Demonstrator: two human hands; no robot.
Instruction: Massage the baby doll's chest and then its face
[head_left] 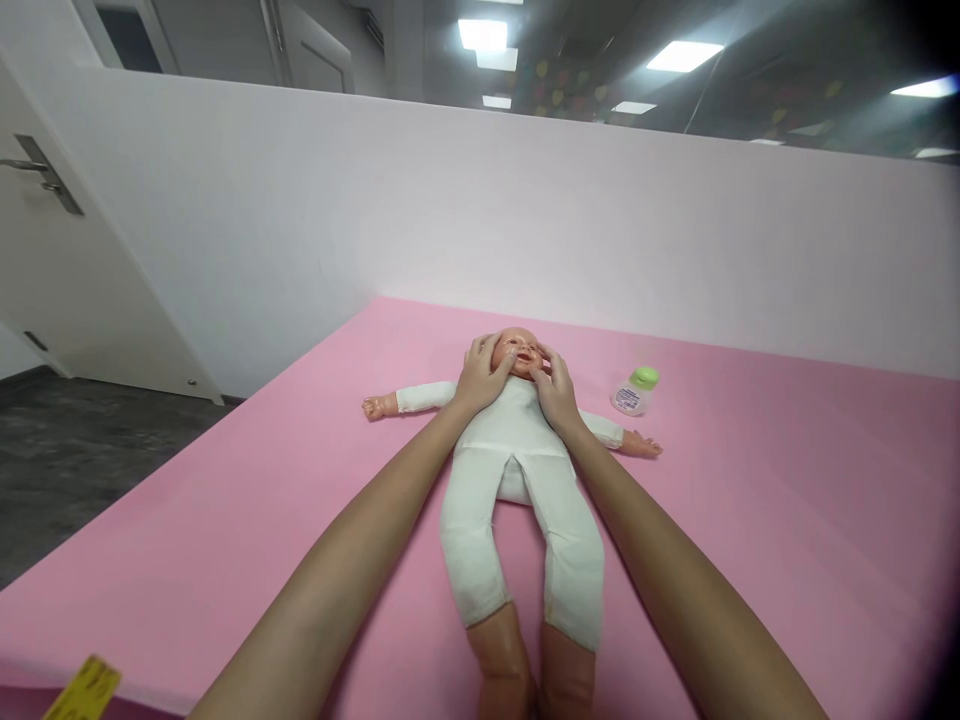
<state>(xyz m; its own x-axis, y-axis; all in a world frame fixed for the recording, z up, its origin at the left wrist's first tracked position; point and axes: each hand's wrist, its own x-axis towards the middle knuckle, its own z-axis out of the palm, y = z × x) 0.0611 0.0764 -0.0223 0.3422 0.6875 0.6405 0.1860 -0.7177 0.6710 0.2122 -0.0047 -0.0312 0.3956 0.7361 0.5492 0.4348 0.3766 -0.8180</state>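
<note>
A baby doll with a white cloth body lies on its back, its head away from me and its arms spread wide. My left hand cups the left side of the doll's head, with the thumb on the cheek by the mouth. On the other side my right hand curves round the cheek and jaw, fingers bent against the head. Both palms are turned inward and hidden. The doll's face shows between the hands. Its lower legs reach the bottom of the view.
A small bottle with a green cap lies to the right of the doll. Pink covering spreads over the table. A white wall rises behind it. At the left are a door and dark floor. A yellow tape strip is at lower left.
</note>
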